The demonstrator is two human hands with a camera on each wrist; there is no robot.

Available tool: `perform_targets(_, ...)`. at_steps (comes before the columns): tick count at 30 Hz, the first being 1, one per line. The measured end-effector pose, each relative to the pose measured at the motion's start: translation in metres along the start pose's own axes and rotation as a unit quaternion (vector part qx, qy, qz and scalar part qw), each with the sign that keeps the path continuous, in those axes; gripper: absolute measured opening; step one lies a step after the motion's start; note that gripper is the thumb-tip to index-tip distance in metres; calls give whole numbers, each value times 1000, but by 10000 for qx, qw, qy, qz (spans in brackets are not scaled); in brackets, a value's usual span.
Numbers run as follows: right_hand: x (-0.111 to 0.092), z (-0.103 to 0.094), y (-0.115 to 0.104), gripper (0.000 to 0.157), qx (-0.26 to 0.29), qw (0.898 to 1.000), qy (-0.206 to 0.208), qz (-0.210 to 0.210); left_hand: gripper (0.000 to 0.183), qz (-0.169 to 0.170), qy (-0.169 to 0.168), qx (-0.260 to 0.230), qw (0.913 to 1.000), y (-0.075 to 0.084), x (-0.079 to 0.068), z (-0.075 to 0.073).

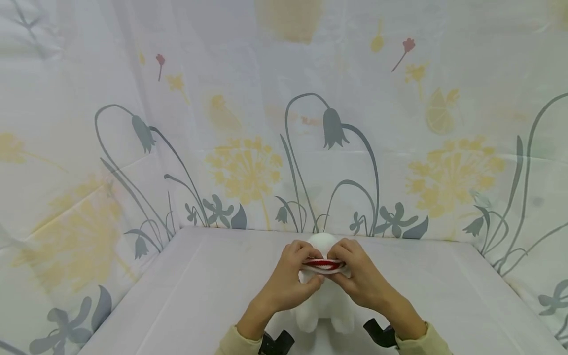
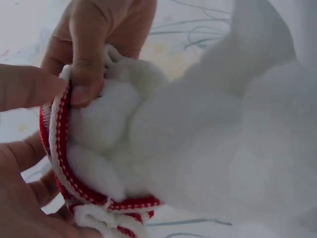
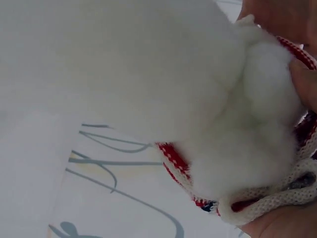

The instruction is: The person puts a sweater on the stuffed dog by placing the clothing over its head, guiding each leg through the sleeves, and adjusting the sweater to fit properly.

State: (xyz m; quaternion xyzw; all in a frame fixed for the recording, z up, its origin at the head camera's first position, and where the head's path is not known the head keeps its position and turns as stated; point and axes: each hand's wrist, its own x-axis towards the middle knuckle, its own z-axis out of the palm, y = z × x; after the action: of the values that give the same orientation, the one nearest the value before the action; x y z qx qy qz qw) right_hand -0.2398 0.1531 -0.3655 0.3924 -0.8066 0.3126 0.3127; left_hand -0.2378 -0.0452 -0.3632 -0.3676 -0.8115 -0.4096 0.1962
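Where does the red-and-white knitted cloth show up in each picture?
Head: knitted cloth low, just right of centre, between the left hand and right hand.
Left wrist: knitted cloth on the left, curving along the bottom.
Right wrist: knitted cloth at lower right, up the right edge.
Shared landmark: the white fluffy toy.
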Motion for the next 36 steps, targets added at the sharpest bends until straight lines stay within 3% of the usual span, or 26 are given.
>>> perform_targets(4, 1, 3, 1, 33, 4, 9999, 48, -139, 16, -432, -77, -519, 9977, 2, 0, -4)
perform_targets(10, 0, 2, 1, 34, 266, 9994, -172, 129, 12, -664, 286, -1014, 9922, -1, 2, -3)
perform_targets(15, 0, 0, 1, 36, 626, 9975, -242, 201, 9, -908, 362, -924, 9909, 0, 1, -1)
perform_targets(23, 6, -8, -9, 25, 1052, 9940, -197, 235, 20, -492, 434, -238, 9976, -1, 0, 4)
perform_targets(29, -1, -2, 9, 23, 1214, 9917, -312, 278, 21, -233, 452, 64, 9987, -5, 0, 10)
perform_targets(36, -6, 11, 24, 31, 714, 9967, -355, -148, 35, 71, 550, 699, 9960, -13, 0, 20)
